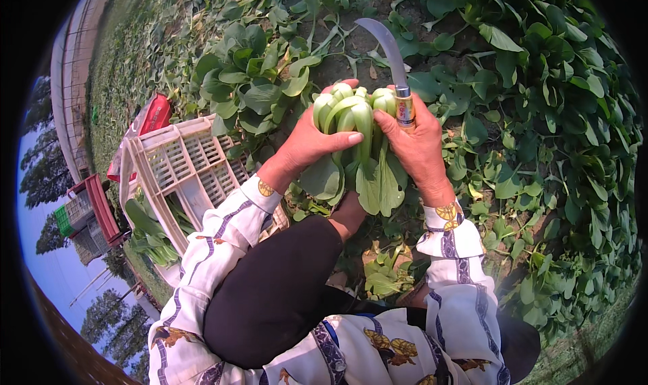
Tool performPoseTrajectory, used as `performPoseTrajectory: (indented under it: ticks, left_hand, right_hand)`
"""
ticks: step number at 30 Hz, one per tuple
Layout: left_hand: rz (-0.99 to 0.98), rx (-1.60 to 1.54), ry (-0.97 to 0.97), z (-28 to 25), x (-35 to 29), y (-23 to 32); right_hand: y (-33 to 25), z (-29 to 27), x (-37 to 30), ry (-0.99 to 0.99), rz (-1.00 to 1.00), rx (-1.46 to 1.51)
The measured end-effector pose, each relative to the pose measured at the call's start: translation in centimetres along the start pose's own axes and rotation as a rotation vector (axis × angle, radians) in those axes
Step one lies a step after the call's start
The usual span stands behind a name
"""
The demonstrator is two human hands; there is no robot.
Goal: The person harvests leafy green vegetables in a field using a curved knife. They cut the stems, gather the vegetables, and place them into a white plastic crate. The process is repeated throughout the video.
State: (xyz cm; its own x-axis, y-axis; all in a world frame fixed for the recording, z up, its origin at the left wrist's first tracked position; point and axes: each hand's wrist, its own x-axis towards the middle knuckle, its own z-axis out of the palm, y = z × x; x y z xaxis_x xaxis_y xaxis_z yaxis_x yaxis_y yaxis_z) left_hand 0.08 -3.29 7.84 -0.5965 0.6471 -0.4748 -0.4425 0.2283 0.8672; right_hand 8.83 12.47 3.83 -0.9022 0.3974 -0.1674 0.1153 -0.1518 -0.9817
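Several heads of bok choy [356,118] are bunched between my two hands, pale green stem bases up and dark leaves hanging down. My left hand [312,142] grips the bunch from its left side, thumb stretched across the stems. On the other side my right hand [420,142] presses its thumb against the bunch and also holds a sickle [391,47] by its short wooden handle. The sickle's curved blade points up and away, bending left at the tip. The fingers behind the stems are mostly hidden.
To my left stands a cream plastic crate [182,162] with greens [150,230] in and beside it. Behind it lies a red and white bag [150,118]. Growing bok choy [246,74] covers the ground ahead, with a dense leafy row [567,81] to the right. Farther off are stacked crates [84,220].
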Motion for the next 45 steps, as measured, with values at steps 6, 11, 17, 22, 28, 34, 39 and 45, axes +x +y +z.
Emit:
performPoseTrajectory:
  ticks: [6, 11, 17, 22, 28, 34, 39, 45]
  left_hand:
    - [-0.059, -0.061, 0.154, -0.2, -2.8, -3.5]
    - [-0.108, -0.31, 0.007, -2.1, -2.8, -4.8]
    - [-0.155, -0.25, 0.094, -5.6, -2.8, -6.3]
    - [-0.137, 0.074, 0.066, -8.2, -2.4, -5.3]
    - [-0.093, 0.349, 0.331, -11.5, -1.0, -7.4]
    - [-0.081, 0.372, 0.322, -13.1, -0.8, -8.6]
    - [-0.086, 0.372, 0.32, -14.2, -0.9, -8.6]
    - [-0.06, 0.368, 0.291, -14.6, -2.0, -7.9]
  right_hand:
    - [2.4, 3.5, -3.1, 0.107, 0.041, -0.127]
    - [2.1, 6.2, -4.4, 0.162, 0.281, 0.086]
    - [3.4, 6.4, -3.2, -0.033, 0.453, 0.168]
    - [7.4, 5.5, -1.4, -0.087, 0.277, -0.053]
    - [12.1, 8.7, 1.4, -0.181, 0.179, -0.166]
    - [14.1, 10.3, 2.6, -0.205, 0.204, -0.172]
    - [14.3, 11.0, 3.3, -0.206, 0.119, -0.268]
    - [12.7, 8.2, 3.7, -0.382, 0.047, -0.534]
